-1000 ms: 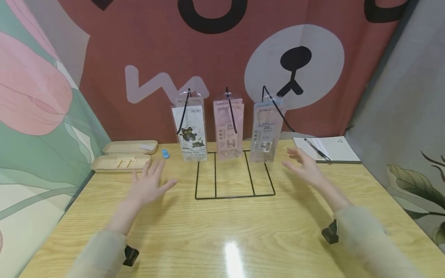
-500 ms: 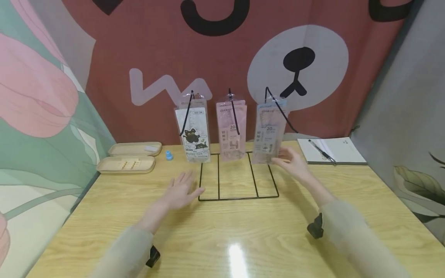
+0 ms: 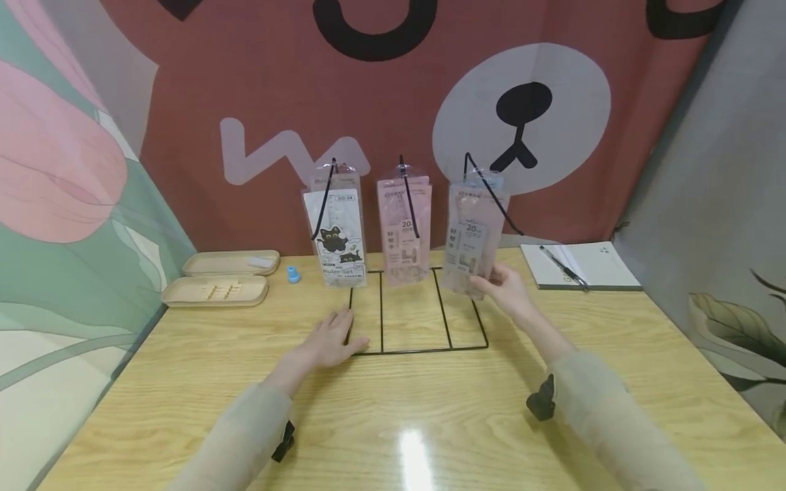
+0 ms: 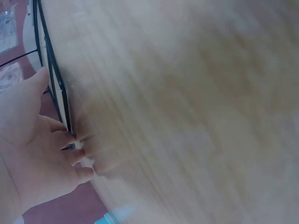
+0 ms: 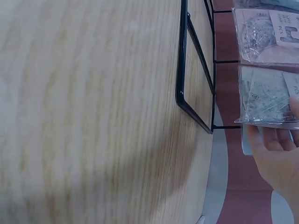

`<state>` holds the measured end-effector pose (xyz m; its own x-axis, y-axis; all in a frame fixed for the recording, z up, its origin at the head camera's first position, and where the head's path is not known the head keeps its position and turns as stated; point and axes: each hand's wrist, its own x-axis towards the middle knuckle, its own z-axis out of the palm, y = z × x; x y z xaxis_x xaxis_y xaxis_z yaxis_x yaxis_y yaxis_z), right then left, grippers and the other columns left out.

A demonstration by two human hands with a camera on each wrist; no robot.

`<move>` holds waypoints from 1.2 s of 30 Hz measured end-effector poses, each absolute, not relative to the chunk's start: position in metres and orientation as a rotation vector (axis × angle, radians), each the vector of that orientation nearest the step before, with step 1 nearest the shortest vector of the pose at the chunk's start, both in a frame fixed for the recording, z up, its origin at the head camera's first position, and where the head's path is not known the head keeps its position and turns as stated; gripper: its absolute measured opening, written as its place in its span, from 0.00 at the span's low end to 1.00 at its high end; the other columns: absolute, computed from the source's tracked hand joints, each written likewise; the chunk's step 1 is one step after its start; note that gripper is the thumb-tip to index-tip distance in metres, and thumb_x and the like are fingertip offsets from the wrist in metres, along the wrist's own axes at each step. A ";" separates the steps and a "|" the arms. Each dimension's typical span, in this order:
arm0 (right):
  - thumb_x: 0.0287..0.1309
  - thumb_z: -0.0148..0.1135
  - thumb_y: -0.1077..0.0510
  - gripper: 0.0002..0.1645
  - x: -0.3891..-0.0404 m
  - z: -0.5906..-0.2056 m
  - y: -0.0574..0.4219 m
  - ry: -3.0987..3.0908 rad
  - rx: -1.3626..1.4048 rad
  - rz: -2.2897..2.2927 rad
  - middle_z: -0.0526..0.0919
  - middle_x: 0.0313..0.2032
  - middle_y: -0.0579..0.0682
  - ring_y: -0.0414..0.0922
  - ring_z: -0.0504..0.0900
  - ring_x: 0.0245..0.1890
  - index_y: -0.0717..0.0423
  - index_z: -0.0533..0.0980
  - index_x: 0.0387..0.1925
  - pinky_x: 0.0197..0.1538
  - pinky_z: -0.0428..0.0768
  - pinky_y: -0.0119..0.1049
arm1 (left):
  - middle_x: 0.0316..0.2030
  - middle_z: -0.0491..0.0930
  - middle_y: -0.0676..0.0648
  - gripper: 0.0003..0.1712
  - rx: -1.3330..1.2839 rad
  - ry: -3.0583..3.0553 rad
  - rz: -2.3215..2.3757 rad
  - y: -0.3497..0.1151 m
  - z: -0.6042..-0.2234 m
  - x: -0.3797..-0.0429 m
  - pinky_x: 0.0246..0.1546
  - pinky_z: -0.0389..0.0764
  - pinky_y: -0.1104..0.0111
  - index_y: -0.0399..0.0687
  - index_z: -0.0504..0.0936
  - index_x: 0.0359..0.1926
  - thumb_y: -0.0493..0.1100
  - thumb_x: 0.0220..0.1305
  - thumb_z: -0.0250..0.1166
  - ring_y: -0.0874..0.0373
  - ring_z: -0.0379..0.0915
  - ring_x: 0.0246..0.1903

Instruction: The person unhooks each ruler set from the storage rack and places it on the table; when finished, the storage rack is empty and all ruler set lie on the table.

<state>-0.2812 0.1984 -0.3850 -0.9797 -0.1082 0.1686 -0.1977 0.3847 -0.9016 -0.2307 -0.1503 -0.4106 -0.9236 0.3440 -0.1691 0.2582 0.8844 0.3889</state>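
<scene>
Your right hand (image 3: 508,290) pinches the pack (image 3: 469,235) hanging at the rack's (image 3: 417,351) right edge, your left hand (image 3: 328,341) lies fingers extended at its front left corner, and likely unhooking calls for sliding forward along the hook (image 3: 491,189).

Head view bright; glare on table (image 3: 479,409); wrist views dimmer, hazy.

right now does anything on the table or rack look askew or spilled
The front ruler-set packet on the rightmost hook hangs askew, its lower end pinched by the right hand, out of line with the blue-topped packet behind. No spill shows.
</scene>
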 end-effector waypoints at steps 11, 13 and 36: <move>0.62 0.59 0.53 0.26 -0.259 -0.384 0.202 -2.535 0.248 1.799 0.78 0.52 0.66 0.28 0.81 0.38 0.68 0.72 0.55 0.48 0.81 0.28 | 0.72 0.42 0.30 0.44 0.525 2.830 0.501 -0.149 -0.415 -0.224 0.72 0.46 0.47 0.27 0.45 0.70 0.57 0.70 0.48 0.34 0.37 0.71; 0.62 0.60 0.54 0.26 -0.254 -0.383 0.202 -2.535 0.246 1.822 0.78 0.52 0.65 0.29 0.81 0.39 0.69 0.72 0.55 0.50 0.81 0.31 | 0.71 0.42 0.29 0.44 0.537 2.832 0.499 -0.149 -0.415 -0.222 0.72 0.46 0.48 0.26 0.45 0.70 0.56 0.71 0.48 0.34 0.38 0.71; 0.58 0.62 0.58 0.21 -0.163 -0.383 0.235 -2.637 0.379 1.808 0.85 0.38 0.29 0.29 0.82 0.41 0.68 0.76 0.49 0.47 0.78 0.25 | 0.72 0.43 0.31 0.44 0.536 2.863 0.401 -0.146 -0.417 -0.222 0.73 0.47 0.53 0.28 0.47 0.70 0.58 0.70 0.47 0.39 0.39 0.72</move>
